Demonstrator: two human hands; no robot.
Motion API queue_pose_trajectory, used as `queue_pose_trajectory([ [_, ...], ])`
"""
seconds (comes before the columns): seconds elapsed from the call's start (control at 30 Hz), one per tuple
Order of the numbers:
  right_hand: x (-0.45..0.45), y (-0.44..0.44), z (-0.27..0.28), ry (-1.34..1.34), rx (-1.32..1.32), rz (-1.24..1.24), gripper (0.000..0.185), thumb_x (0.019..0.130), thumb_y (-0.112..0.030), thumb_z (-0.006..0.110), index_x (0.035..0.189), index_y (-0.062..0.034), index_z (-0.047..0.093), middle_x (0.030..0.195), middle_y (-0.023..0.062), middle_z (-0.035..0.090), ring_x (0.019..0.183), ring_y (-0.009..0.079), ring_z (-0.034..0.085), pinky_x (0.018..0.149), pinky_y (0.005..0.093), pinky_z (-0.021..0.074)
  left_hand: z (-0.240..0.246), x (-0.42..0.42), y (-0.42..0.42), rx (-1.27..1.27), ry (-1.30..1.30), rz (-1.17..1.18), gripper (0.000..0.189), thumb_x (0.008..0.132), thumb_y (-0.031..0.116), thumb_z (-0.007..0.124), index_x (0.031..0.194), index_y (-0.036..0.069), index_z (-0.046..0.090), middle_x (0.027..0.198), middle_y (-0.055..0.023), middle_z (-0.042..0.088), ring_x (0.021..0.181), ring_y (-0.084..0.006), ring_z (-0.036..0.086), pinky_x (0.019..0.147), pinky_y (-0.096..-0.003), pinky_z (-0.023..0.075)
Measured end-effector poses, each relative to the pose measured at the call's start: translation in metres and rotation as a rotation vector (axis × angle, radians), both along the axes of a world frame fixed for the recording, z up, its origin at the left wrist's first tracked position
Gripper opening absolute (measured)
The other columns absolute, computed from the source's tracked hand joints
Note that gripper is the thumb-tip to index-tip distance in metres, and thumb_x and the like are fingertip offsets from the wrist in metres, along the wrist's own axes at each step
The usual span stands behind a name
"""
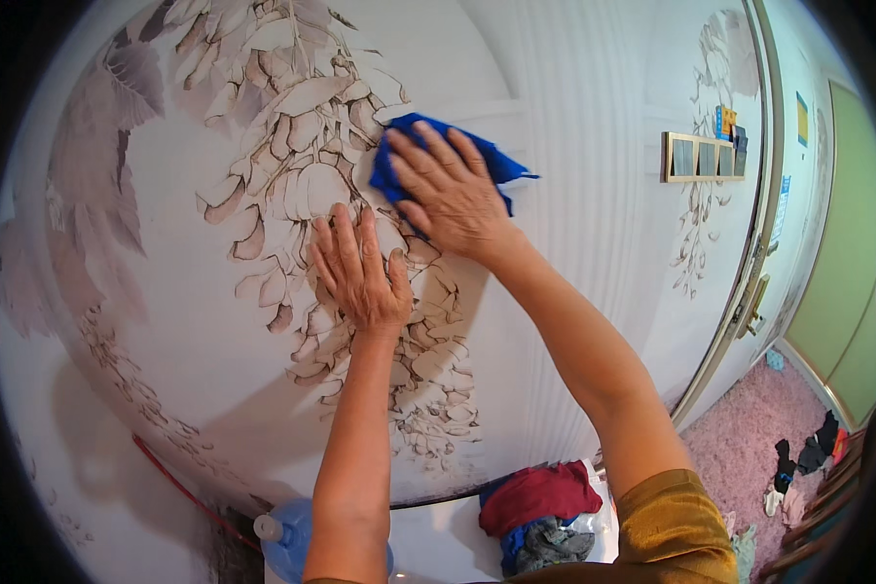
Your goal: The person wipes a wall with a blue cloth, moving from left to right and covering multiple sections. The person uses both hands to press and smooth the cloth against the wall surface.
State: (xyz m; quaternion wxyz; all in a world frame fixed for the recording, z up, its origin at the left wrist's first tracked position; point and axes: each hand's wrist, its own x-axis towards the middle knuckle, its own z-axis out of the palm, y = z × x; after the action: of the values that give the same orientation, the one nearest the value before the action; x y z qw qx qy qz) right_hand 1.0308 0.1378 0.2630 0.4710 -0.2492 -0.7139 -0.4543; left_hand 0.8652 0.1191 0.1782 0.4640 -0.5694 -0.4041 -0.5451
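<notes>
My right hand (pixel 445 186) lies spread over a blue cloth (pixel 401 164), pressing it flat against a wall (pixel 591 292) printed with brown and mauve hanging flowers. Corners of the cloth stick out beyond my fingers on the upper right, and the part beneath my palm is hidden. Lower and to the left, my left hand (pixel 361 274) rests on the printed flowers (pixel 285 197) with its fingers apart and nothing in it.
Below stands a white surface (pixel 438 536) bearing a blue water bottle (pixel 288 533) and piled clothes (pixel 540 500). A switch panel (pixel 703 158) is mounted near the door frame (pixel 763 219). Clothing (pixel 785 463) lies scattered on a pink carpet (pixel 737 409). A red cord (pixel 190 489) runs at lower left.
</notes>
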Motion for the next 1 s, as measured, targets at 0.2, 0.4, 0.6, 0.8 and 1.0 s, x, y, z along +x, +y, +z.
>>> queue_pose_trajectory([
  [0.2,0.029,0.007,-0.021,0.228,-0.015,-0.091,0.053,0.091,-0.033,0.059,0.137,-0.0058,0.052,0.156,0.0081,0.037,0.147,0.0286,0.028,0.119,0.0480,0.0175,0.001,0.008,-0.001,0.002,-0.016,-0.002,0.052,0.096,0.026,0.046,0.144,0.006,0.048,0.155,-0.0163,0.037,0.146,-0.0403,0.026,0.118,-0.0545,0.0152],
  [0.4,0.039,0.002,-0.083,-0.154,-0.096,-0.034,0.054,0.089,-0.036,0.061,0.135,-0.0078,0.053,0.157,0.0059,0.037,0.146,0.0281,0.029,0.120,0.0489,0.0157,0.003,0.008,-0.001,0.013,-0.018,0.006,0.053,0.094,0.024,0.049,0.144,0.007,0.049,0.155,-0.0160,0.037,0.146,-0.0398,0.026,0.118,-0.0542,0.0160],
  [0.6,0.080,0.014,-0.060,0.224,-0.048,-0.089,0.053,0.093,-0.030,0.057,0.135,0.0018,0.051,0.157,0.0134,0.035,0.146,0.0335,0.028,0.119,0.0499,0.0168,0.001,0.006,0.002,0.018,-0.022,0.025,0.054,0.094,0.026,0.049,0.145,0.007,0.048,0.155,-0.0164,0.036,0.146,-0.0396,0.026,0.118,-0.0551,0.0160],
  [0.8,0.065,0.028,-0.045,0.534,0.035,-0.165,0.055,0.094,-0.029,0.054,0.137,0.0057,0.048,0.158,0.0182,0.031,0.147,0.0376,0.025,0.118,0.0514,0.0151,0.000,0.009,0.002,0.017,-0.018,0.030,0.055,0.094,0.026,0.050,0.145,0.007,0.048,0.154,-0.0174,0.037,0.145,-0.0407,0.028,0.118,-0.0554,0.0171],
  [1.0,0.027,0.004,-0.107,0.089,-0.098,-0.088,0.056,0.089,-0.035,0.060,0.134,-0.0039,0.053,0.157,0.0124,0.036,0.145,0.0327,0.029,0.119,0.0502,0.0167,0.000,0.006,0.001,0.017,-0.012,0.030,0.054,0.093,0.026,0.050,0.144,0.008,0.049,0.154,-0.0180,0.037,0.145,-0.0411,0.028,0.118,-0.0561,0.0172],
])
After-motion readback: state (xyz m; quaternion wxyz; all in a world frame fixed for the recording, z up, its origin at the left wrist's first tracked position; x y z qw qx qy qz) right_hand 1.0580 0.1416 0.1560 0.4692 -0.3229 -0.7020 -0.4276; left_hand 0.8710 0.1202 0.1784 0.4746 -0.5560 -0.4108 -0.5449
